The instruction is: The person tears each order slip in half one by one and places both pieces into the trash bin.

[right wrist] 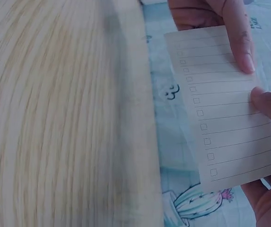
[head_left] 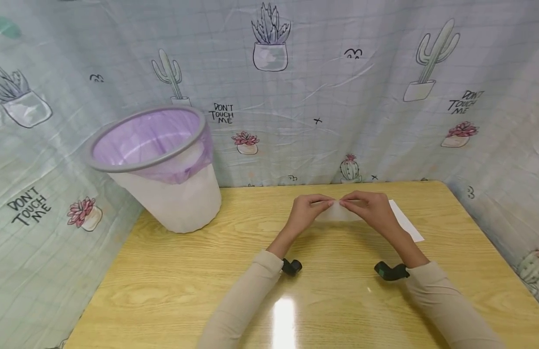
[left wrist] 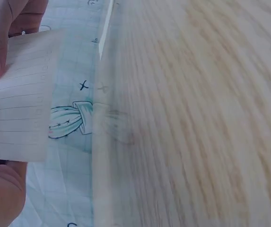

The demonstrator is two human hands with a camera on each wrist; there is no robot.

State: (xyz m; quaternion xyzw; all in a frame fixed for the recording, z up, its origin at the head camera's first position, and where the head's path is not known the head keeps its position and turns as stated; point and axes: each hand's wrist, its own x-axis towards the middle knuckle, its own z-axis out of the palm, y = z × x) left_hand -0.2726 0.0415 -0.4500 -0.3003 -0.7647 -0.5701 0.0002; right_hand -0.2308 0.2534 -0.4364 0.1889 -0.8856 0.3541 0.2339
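Note:
Both hands are raised over the far part of the table, fingertips close together at the top edge of a small sheet of lined paper [head_left: 337, 214]. My left hand [head_left: 305, 211] pinches it between thumb and fingers, and my right hand [head_left: 375, 207] does the same just beside. In the right wrist view the lined sheet [right wrist: 225, 127] shows a column of small printed boxes along one side. It hangs flat below the fingers, with both thumbs on its face. The left wrist view shows the lined sheet [left wrist: 19, 109] from the other side.
A white sheet [head_left: 406, 222] lies on the wooden table [head_left: 199, 271] behind the right wrist. At the back left stands a white bin [head_left: 186, 203] with a purple liner [head_left: 151, 133]. A cactus-print cloth [head_left: 295, 97] hangs along the back and sides.

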